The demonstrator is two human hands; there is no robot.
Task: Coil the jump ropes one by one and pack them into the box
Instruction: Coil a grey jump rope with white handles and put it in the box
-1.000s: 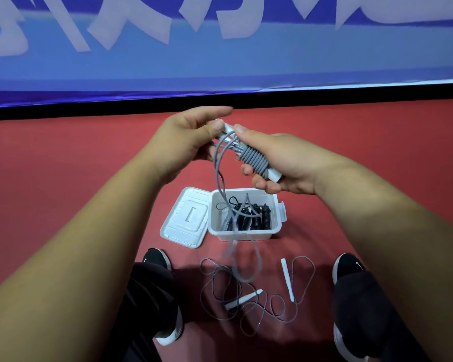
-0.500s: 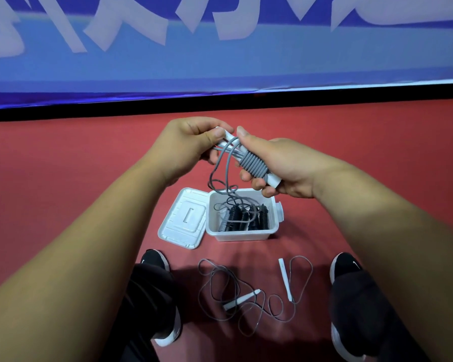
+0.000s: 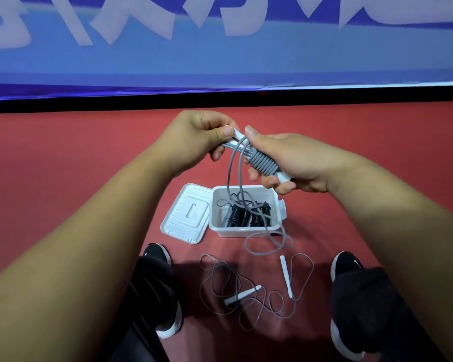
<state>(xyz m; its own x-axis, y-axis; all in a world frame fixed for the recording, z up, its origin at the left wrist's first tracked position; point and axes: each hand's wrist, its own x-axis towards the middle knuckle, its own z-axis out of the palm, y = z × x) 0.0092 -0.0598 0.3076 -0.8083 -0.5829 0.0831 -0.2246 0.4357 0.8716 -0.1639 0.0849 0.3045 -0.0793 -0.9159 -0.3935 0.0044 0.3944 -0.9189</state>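
- A grey jump rope with white handles [image 3: 262, 163] is held up above the box, and part of it is wound tight round the handles.
- The wound part is gripped by the right hand [image 3: 298, 163], with the fingers curled round it.
- The handle tips are pinched by the left hand [image 3: 194, 137].
- The loose end is hung into the open white plastic box [image 3: 246, 232] and over its front wall.
- Dark coiled ropes [image 3: 243, 216] are packed inside.
- A second thin grey rope [image 3: 242, 294] is spread on the red floor [image 3: 63, 158] near the box.

dangling cord [image 3: 233, 176] over open box [image 3: 246, 232]
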